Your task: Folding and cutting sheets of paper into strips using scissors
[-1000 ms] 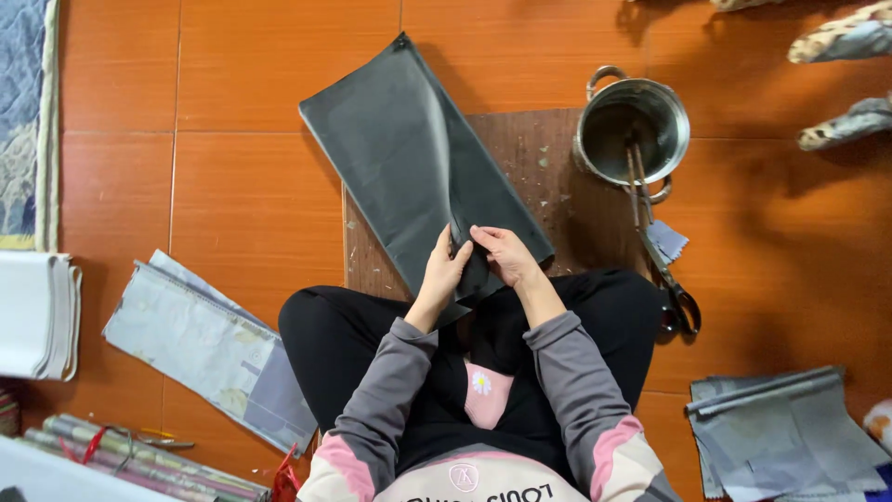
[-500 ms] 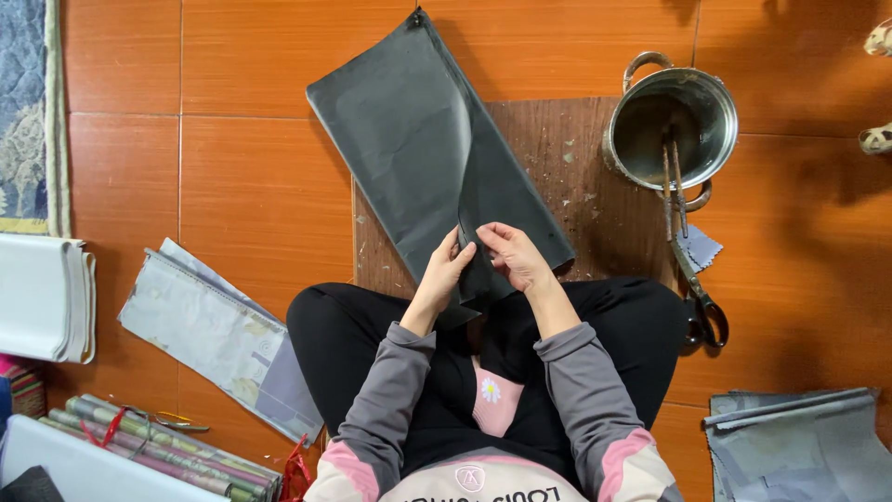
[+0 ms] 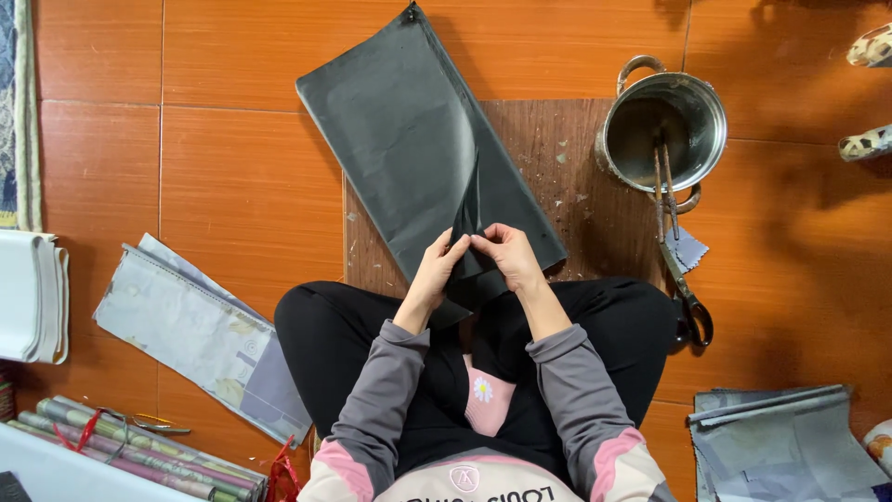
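A long dark grey sheet of paper (image 3: 409, 139) lies slanted across the orange floor and a brown wooden board (image 3: 557, 177), its near end over my lap. My left hand (image 3: 437, 270) and my right hand (image 3: 506, 256) meet at that near end. Both pinch a lifted fold of the dark sheet between fingers and thumb, and a raised crease runs up from my fingertips.
A steel pot (image 3: 664, 130) stands to the right with scissors (image 3: 683, 279) leaning out of it. A grey printed sheet (image 3: 195, 330) lies on the left, a white stack (image 3: 32, 293) beyond it, rolled papers (image 3: 121, 446) at bottom left, grey folded sheets (image 3: 785, 442) at bottom right.
My hands have come closer together on the sheet's near end and raised a fold. The view has shifted, so everything sits a little lower and to the right.
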